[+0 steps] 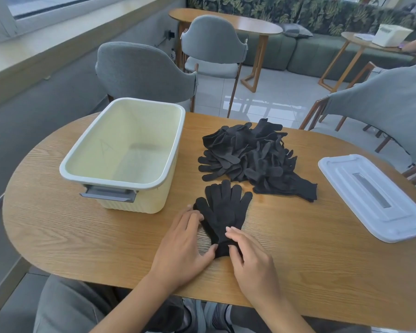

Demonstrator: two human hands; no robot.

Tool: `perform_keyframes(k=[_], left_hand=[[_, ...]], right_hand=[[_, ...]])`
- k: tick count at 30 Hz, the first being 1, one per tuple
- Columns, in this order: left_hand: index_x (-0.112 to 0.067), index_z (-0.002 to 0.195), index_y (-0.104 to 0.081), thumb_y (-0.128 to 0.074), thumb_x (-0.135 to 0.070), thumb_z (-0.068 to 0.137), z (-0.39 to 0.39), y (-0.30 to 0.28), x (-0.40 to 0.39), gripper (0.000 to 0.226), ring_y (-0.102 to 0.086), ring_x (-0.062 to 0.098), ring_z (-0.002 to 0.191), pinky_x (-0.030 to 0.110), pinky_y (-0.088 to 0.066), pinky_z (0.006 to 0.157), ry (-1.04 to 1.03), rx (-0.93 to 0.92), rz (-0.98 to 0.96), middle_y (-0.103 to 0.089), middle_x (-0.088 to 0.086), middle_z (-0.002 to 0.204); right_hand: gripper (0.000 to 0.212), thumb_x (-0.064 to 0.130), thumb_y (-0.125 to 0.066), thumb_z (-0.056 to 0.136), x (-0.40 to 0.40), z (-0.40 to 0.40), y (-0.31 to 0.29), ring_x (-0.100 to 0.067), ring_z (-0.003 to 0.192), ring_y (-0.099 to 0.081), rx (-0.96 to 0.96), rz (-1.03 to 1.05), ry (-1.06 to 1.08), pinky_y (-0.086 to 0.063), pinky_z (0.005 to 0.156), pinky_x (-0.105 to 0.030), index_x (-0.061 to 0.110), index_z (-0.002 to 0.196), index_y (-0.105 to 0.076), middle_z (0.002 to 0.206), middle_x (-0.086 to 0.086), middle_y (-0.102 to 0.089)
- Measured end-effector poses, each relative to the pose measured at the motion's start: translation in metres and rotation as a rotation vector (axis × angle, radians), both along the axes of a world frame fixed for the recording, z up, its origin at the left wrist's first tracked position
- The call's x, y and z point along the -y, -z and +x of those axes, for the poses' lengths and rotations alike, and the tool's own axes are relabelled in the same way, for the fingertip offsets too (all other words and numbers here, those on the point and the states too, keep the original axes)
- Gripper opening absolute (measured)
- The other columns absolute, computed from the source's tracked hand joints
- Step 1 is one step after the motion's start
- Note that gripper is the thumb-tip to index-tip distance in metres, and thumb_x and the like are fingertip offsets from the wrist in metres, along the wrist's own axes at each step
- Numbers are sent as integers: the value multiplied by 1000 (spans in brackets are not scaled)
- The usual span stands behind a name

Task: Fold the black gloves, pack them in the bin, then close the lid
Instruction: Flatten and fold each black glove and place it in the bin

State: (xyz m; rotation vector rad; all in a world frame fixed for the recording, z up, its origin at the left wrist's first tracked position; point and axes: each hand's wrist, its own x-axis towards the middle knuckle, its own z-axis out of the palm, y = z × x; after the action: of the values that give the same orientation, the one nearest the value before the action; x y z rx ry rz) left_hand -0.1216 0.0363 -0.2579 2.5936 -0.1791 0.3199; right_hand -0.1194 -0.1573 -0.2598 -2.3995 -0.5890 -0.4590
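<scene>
A black glove (pixel 223 212) lies flat on the wooden table (pixel 82 236), fingers pointing away from me, possibly two stacked. My left hand (pixel 183 246) rests on its left edge with straight fingers, and its thumb touches the cuff. My right hand (pixel 250 260) lies on the cuff's right side, with the fingertips pressing on the fabric. Behind the glove sits a loose pile of black gloves (pixel 250 155). The cream bin (pixel 120 181) stands open and empty at the left. Its white lid (pixel 375 198) lies flat at the right.
Grey chairs (pixel 144 70) stand behind the table and at its right. A window sill runs along the left wall. Another table and a sofa are further back. My knees show under the near table edge.
</scene>
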Motion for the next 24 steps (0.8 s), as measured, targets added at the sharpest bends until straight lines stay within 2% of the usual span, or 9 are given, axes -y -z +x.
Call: perform_keyframes(k=[6, 10, 14, 17, 21, 22, 24], left_hand=[[-17, 132, -44, -55, -56, 84, -2, -1, 1, 63, -29, 15, 146, 27, -35, 115, -19, -30, 8, -51, -3, 136], [-16, 135, -42, -48, -37, 91, -4, -3, 1, 49, -30, 14, 145, 32, -37, 115, -3, -60, -29, -49, 2, 139], [-15, 139, -41, -43, -23, 97, -3, 0, 0, 43, -34, 15, 142, 31, -32, 116, -6, -44, -55, -50, 5, 140], [-18, 143, -39, -35, -42, 104, -3, 0, 0, 46, -35, 15, 142, 33, -35, 114, -9, -29, -66, -49, 1, 140], [-24, 147, -35, -36, -62, 100, -2, 1, 0, 61, -28, 13, 145, 30, -33, 116, -4, -42, 6, -44, -7, 144], [-26, 149, -35, -37, -63, 99, -1, 1, 0, 62, -27, 12, 146, 29, -32, 117, -4, -46, 14, -43, -8, 145], [-31, 151, -34, -40, -65, 97, -1, 2, 0, 64, -25, 11, 147, 28, -33, 116, -3, -49, 15, -42, -9, 146]], right_hand=[[35, -1, -77, 81, 2, 0, 2, -5, 122, -59, -19, -59, -37, -42, 104, -13, 12, 114, -72, 122, 5, -70], [29, 5, -73, 85, 2, -1, 1, -6, 126, -56, 3, -96, -89, -47, 103, -19, 12, 113, -71, 123, 4, -69], [26, 3, -70, 85, 2, -1, 1, -6, 129, -54, -26, -104, -106, -43, 105, -16, 12, 109, -71, 124, 3, -69], [22, 7, -62, 88, 2, -2, -1, -6, 130, -53, -36, -106, -112, -39, 107, -14, 14, 106, -72, 124, 4, -69], [31, 20, -44, 96, 2, 4, -19, -6, 124, -56, -62, -11, -42, -47, 101, -23, 15, 107, -72, 119, 8, -70], [33, 21, -42, 98, 1, 11, -25, -5, 122, -56, -63, 6, -4, -47, 101, -21, 15, 110, -72, 118, 9, -69], [31, 22, -43, 100, -4, 30, -36, -3, 123, -53, -82, -7, 51, -36, 104, -10, 17, 115, -70, 120, 9, -68]])
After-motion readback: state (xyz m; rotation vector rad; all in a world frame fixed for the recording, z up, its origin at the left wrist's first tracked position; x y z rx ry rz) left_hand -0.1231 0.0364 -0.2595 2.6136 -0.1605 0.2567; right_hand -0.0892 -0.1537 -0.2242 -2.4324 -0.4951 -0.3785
